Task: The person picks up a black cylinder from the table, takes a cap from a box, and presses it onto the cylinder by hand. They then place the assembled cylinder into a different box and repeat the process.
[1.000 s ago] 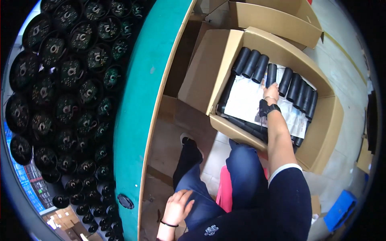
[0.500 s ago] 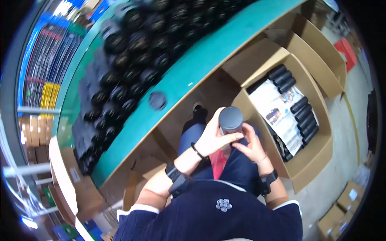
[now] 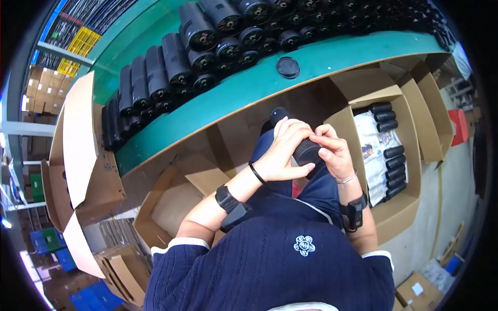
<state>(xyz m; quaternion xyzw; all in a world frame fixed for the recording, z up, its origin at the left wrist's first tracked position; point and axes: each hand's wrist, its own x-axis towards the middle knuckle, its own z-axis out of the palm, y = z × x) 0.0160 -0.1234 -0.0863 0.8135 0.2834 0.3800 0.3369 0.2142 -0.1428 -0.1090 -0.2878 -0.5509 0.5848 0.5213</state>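
Over my lap I hold a black cylinder, tilted, its far end pointing away from me. Across its upper side lies my left hand, closed around it with the thumb along the near end. My right hand has its fingers bent and pressed at the right side of the near end, which looks finely textured. Part of the cylinder's middle is hidden under my fingers. Beyond it, on the green tabletop, lies a round black disc-like cap.
Many black cylinders are stacked along the table. At my right, an open cardboard box holds black cylinders on printed sheets. More open cartons stand at lower left, and a red object is at far right.
The cylinder has gone from upright, flat end up, to tilted with its far end pointing away. My left hand now lies over it. The view has turned, shifting the table and boxes.
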